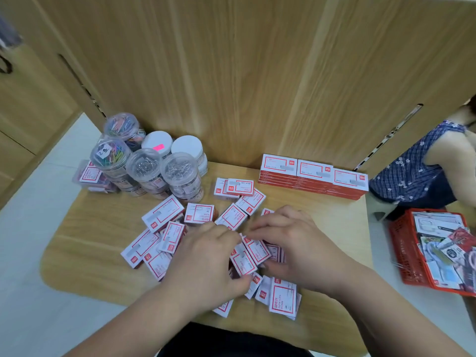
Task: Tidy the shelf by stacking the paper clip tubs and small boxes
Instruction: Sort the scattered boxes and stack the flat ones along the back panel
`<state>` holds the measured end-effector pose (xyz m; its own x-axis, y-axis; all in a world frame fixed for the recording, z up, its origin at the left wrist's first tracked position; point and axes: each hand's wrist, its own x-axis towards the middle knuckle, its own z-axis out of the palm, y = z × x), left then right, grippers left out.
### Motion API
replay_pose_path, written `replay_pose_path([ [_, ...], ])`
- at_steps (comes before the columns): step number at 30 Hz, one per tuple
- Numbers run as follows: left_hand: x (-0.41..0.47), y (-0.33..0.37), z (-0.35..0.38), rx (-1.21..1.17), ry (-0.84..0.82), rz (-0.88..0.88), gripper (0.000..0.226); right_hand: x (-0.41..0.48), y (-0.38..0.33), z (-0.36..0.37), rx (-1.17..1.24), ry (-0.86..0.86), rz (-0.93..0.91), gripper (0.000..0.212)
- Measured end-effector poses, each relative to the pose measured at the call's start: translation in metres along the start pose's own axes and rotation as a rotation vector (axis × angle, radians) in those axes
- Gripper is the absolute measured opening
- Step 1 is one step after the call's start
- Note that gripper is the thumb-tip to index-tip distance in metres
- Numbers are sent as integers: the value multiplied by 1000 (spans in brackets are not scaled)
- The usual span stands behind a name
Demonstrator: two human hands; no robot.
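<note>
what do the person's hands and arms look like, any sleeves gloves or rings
The left hand and right hand are both bare: no gloves, rings, watch or bracelet show. The forearms are bare too, with no sleeve in view down to the frame's edge.

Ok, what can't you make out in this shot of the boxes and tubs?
Head view, left hand and right hand: cover the small boxes beneath, so any grip is hidden.
Head view, small boxes: print blurred, too small to read.
Head view, back tubs: lower parts hidden by those in front.
Head view, red basket: cut off by the right edge.
</note>
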<state>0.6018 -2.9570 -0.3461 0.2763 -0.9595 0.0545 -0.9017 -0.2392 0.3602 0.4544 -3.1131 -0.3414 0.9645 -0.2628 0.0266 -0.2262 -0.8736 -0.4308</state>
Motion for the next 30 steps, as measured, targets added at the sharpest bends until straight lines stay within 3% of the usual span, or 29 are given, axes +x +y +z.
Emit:
replay_pose_path([
  [7, 10, -17, -10, -138, 149, -48, 60, 6, -3, 2, 46, 229, 146, 57],
  [10, 26, -24, -19, -156, 122, -34, 58, 7, 0, -7, 6, 322, 258, 53],
  [15, 51, -33, -19, -65, -57, 10, 60, 5, 16, -6, -180, 184, 380, 61],
  [19, 51, -29, -17, -70, -41, -20, 63, 0, 22, -12, -113, 146, 350, 69],
  [23, 45, -15, -18, 29, 20, -167, 76, -4, 35, -19, -20, 143, 205, 48],
  [27, 50, -9, -15, 93, 57, -198, 50, -3, 43, -18, -18, 195, 172, 24],
  [30, 52, -10, -14, 59, 49, -195, 46, -3, 45, -16, -14, 184, 132, 27],
])
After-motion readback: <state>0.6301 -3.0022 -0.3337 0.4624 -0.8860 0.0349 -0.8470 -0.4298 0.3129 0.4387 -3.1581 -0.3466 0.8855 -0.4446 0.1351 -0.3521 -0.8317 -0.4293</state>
